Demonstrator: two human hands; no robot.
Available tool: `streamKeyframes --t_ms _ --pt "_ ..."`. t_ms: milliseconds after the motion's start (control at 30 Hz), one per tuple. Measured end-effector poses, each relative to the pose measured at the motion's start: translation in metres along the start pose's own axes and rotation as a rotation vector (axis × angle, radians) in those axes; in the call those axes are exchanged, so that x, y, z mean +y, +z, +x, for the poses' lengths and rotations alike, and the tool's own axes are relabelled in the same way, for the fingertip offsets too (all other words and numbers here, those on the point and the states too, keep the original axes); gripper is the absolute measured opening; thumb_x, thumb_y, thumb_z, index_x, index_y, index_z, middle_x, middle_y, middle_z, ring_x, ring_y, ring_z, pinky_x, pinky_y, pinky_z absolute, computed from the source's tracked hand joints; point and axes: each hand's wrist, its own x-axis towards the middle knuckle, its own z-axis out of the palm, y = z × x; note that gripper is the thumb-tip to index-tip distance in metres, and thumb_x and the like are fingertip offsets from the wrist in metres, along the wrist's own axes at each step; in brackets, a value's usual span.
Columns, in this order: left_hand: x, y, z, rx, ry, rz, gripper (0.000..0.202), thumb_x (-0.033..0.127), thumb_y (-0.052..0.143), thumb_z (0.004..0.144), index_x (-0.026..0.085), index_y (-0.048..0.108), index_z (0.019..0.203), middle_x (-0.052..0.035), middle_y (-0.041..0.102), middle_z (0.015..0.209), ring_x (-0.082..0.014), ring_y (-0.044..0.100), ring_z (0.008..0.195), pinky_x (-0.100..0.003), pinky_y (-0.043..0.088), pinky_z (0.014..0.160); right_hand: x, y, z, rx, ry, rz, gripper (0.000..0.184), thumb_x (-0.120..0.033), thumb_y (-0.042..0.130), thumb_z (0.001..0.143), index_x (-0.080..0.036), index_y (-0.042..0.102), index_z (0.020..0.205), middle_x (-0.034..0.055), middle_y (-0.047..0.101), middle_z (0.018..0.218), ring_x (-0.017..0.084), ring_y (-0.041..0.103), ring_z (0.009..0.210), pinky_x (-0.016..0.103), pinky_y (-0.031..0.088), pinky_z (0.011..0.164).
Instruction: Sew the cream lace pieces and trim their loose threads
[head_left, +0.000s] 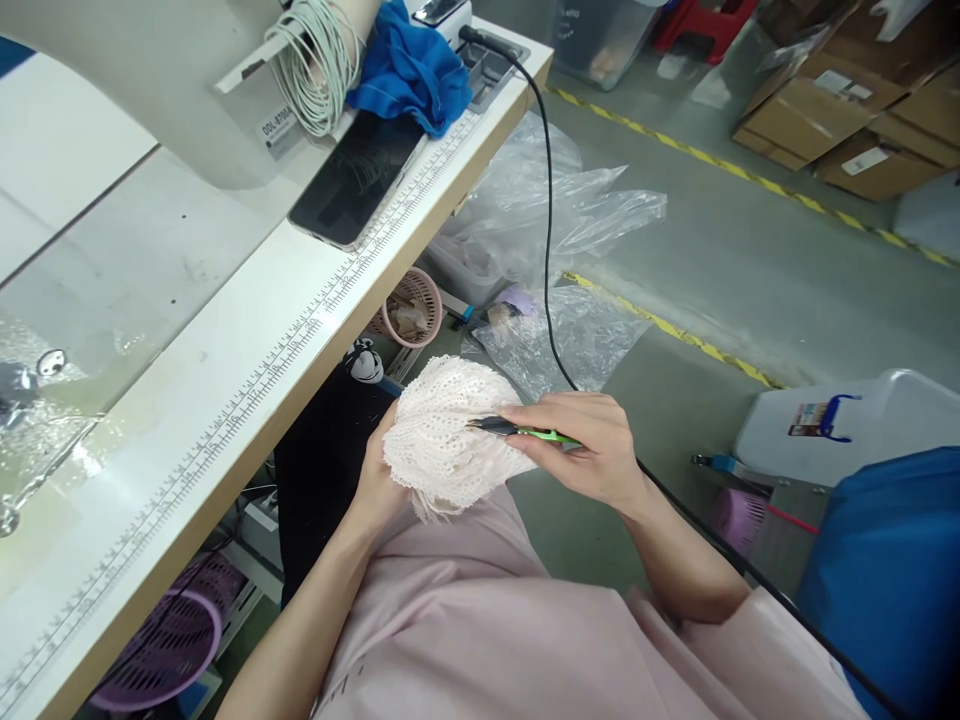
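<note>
A bunched piece of white eyelet lace fabric (pixel 450 430) is held above my lap, its loose edge hanging down. My left hand (pixel 381 475) is closed round its left side, and the fabric hides most of the fingers. In my right hand (pixel 589 445) is a small pair of thread snips (pixel 495 426) with dark tips and a bright green part at the handle. Thumb and fingers are pressed round the snips. Their tips point left and lie over the middle of the lace, perhaps touching it; I cannot tell whether the blades are apart.
A sewing table (pixel 247 320) with a printed ruler edge runs along my left. On it lie a phone (pixel 360 180), a blue cloth (pixel 412 70) and a coiled cord (pixel 319 70). A black cable (pixel 550 200) hangs close by. Plastic bags (pixel 585 335) and a pink basket (pixel 414 305) are below.
</note>
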Motion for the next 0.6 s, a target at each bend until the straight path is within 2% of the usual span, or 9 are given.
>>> streamKeyframes --t_ms 433,600 --pt "0.0042 0.0051 0.0016 -0.019 -0.032 -0.028 0.054 0.034 0.076 0.078 0.02 0.062 0.128 -0.0121 0.065 0.132 -0.0293 0.061 0.122 -0.041 0.049 0.105 -0.0002 0.0011 -0.0008 0.024 0.005 0.066 0.014 -0.019 0.069 0.088 -0.016 0.071 0.102 -0.001 0.064 0.062 0.01 0.052 0.052 0.024 0.038 0.051" --pt "0.0026 0.0051 0.0012 -0.018 -0.042 -0.038 0.046 0.033 0.074 0.081 0.019 0.065 0.125 -0.0114 0.066 0.13 -0.0296 0.058 0.125 -0.041 0.047 0.107 0.0002 -0.0011 -0.0013 0.009 -0.027 0.07 0.017 -0.019 0.071 0.088 -0.018 0.07 0.104 -0.0003 0.068 0.066 0.009 0.052 0.052 0.023 0.037 0.051"
